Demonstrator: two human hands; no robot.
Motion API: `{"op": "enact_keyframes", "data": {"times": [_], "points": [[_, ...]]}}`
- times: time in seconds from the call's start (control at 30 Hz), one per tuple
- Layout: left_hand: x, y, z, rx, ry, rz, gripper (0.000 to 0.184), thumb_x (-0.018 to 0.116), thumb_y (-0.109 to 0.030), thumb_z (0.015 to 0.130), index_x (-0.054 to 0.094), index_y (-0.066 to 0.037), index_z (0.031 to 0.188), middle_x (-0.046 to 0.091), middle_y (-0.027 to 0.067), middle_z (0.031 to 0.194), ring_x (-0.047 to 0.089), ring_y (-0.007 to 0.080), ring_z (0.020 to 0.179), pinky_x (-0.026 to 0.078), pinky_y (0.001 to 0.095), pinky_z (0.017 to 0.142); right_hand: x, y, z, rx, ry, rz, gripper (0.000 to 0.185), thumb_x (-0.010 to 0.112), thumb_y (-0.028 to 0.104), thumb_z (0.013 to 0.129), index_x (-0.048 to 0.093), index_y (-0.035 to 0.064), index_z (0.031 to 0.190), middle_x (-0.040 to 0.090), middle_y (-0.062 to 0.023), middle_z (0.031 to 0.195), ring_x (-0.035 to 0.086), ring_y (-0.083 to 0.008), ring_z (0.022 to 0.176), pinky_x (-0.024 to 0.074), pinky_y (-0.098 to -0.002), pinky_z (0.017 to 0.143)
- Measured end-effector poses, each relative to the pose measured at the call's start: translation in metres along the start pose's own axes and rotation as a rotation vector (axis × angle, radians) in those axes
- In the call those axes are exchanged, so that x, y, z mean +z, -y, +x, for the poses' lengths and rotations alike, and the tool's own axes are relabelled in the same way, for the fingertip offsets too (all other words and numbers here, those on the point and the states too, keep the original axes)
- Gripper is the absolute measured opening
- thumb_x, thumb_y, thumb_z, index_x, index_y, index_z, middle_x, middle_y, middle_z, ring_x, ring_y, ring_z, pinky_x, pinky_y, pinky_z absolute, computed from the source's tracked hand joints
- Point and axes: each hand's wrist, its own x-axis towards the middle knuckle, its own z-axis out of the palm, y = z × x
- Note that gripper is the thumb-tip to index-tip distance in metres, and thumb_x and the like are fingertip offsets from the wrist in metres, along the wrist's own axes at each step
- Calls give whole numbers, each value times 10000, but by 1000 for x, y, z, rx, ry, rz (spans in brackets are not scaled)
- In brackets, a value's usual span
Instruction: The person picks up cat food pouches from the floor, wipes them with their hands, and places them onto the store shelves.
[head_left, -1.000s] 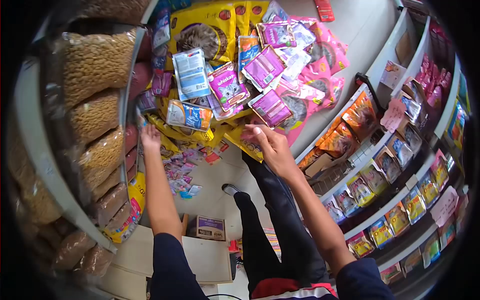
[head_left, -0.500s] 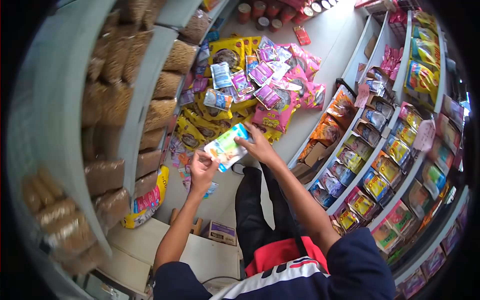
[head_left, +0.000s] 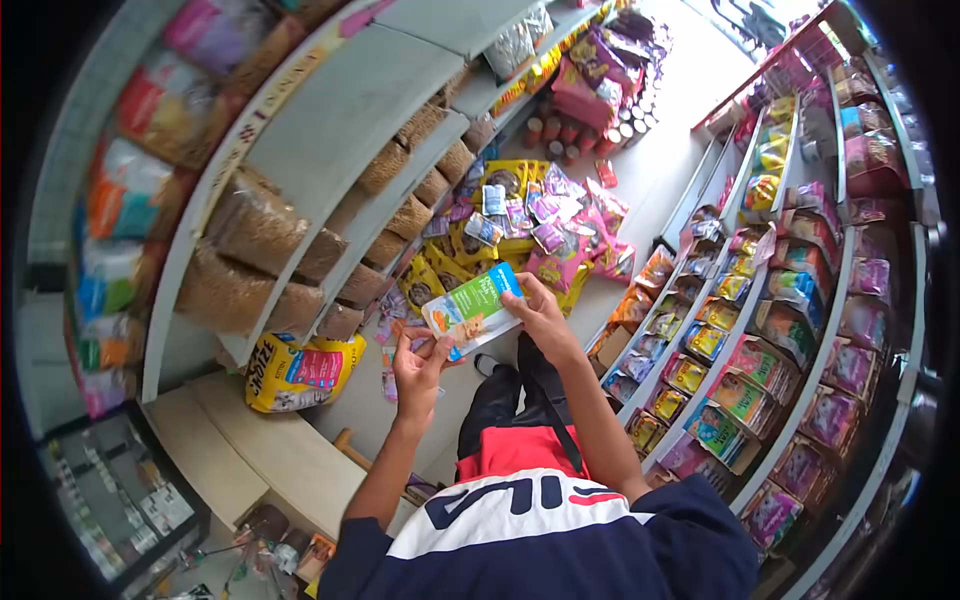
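Note:
A flat pet-treat pouch (head_left: 472, 312), green, white and blue with an animal picture, is held tilted in front of my body. My left hand (head_left: 420, 370) pinches its lower left edge between thumb and fingers. On its upper right side, my right hand (head_left: 543, 320) grips it, thumb on the front. Beyond the pouch, a heap of small purple and white sachets (head_left: 548, 236) lies on yellow bags (head_left: 424, 284) and pink bags (head_left: 560, 262) on the floor. Both hands are apart from that heap.
On my left, shelves hold clear bags of brown pellets (head_left: 255, 222). A large yellow bag (head_left: 305, 372) stands near a pale cabinet top (head_left: 250, 425). Racks of colourful packets (head_left: 740, 375) line my right. Several cans (head_left: 570, 135) stand on the floor ahead.
The view has pulled back and swung, showing more shelving and the yellow bag. Both hands still hold the pouch, whose printed front now faces me more squarely.

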Motion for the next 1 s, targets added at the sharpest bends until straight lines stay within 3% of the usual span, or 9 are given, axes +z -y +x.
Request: {"op": "enact_keyframes", "data": {"times": [0.07,0.2,0.3,0.5,0.6,0.77,0.87,0.9,1.0], "points": [[1,-6,-22,11,-34,-58,246,669,-88,921,496,-64,1093,655,111,1061,678,184,934,614,338,738,11,11,-13,-53,25,-30,298,637,305,966,542,112,1171,641,32,945,585,-27,792,439,-213,649],[5,2,-59,-46,-82,-273,186,651,-146,944,542,-66,1070,667,100,1025,691,181,855,613,330,741,29,38,-31,-59,14,-595,294,641,299,963,580,77,1147,655,6,984,606,-64,847,472,-238,721],[-2,22,-74,11,-115,-393,181,640,-171,954,563,-49,1061,675,93,980,697,189,835,610,326,748,48,53,-32,-496,158,-802,322,657,292,951,604,43,1149,662,-39,1000,610,-108,898,483,-281,786],[4,19,-106,165,-200,-463,176,645,-167,953,583,-2,957,684,106,898,694,165,756,606,281,701,67,54,-30,-480,268,-804,377,673,285,935,597,29,1202,669,-78,1026,608,-134,931,486,-304,825],[5,34,-116,243,-208,-55,206,628,-182,967,580,18,951,689,113,914,693,159,753,590,262,679,73,70,-45,-422,368,-702,390,675,282,931,597,20,1210,674,-90,1015,610,-130,912,492,-299,801],[0,35,-127,126,-22,-85,334,638,-264,963,576,32,1102,697,113,970,703,223,839,583,319,755,75,81,-71,-298,333,-857,329,664,239,927,629,-20,1127,675,-120,1003,622,-174,943,487,-344,859],[3,18,-138,163,-370,990,472,647,-326,953,517,38,1224,677,122,1066,683,272,960,554,356,821,72,72,-71,-314,259,-847,308,662,221,925,639,-19,1115,676,-130,973,634,-184,924,497,-353,848],[7,16,-141,164,-372,990,472,647,-326,953,517,38,1224,677,122,1066,683,272,960,554,356,821,74,70,-74,-269,217,-958,325,643,241,935,634,-13,1138,680,-136,958,644,-202,909,502,-358,838],[28,14,-135,842,-329,829,618,638,-388,948,402,8,1359,617,135,1168,636,235,1060,535,378,851,86,65,-88,-173,115,-1170,362,605,279,956,623,-2,1184,688,-149,929,665,-236,878,513,-370,819]]}}
